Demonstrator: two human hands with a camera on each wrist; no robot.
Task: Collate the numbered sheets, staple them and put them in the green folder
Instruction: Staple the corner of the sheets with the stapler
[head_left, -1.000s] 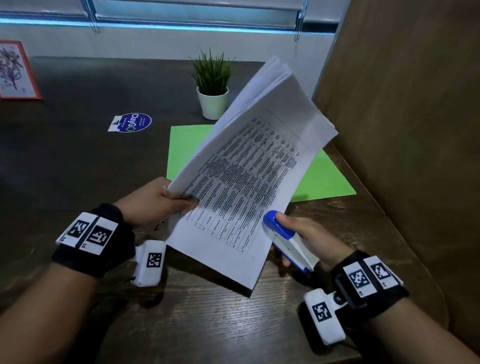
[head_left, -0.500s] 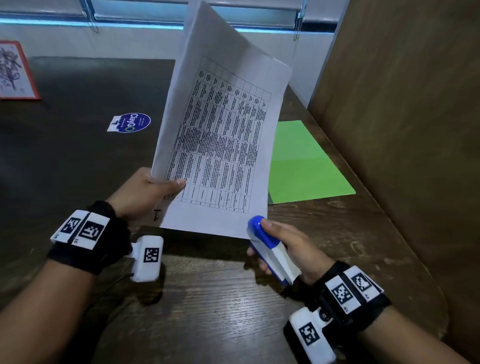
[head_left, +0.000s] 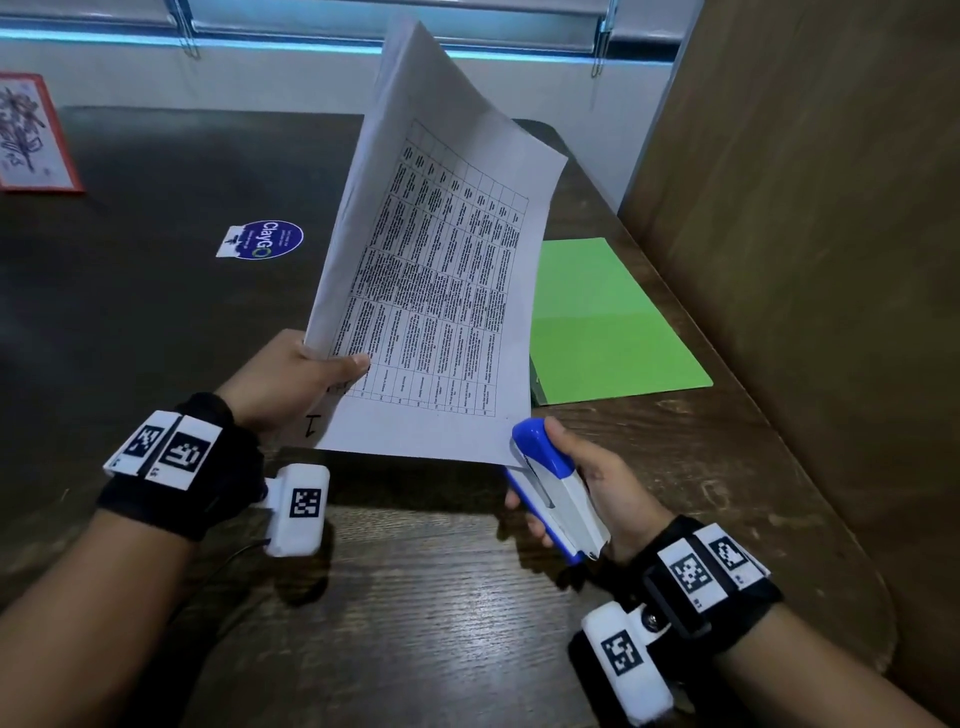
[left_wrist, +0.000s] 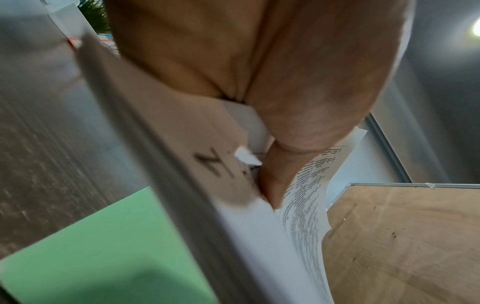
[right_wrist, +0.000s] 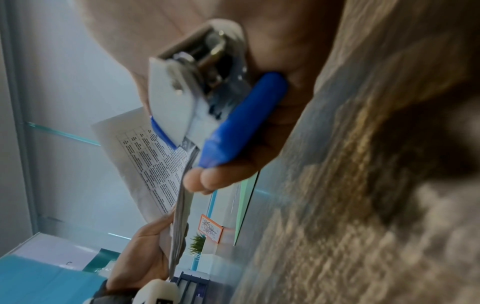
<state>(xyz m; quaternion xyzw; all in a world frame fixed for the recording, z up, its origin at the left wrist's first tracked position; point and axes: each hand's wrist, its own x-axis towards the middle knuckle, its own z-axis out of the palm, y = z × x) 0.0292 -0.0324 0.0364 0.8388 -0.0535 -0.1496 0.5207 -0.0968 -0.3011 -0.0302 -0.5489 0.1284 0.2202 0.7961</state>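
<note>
Dark wooden table (head_left: 426, 613) fills the frame. Stack of sheets (head_left: 431, 291), centre, stands tilted above it, its lower-left corner pinched by the left hand (head_left: 291, 379). Green folder (head_left: 608, 322) lies flat, centre right. Right hand (head_left: 597, 483), lower centre, grips a blue-and-white stapler (head_left: 550, 488) whose mouth takes the stack's lower-right corner.
</note>
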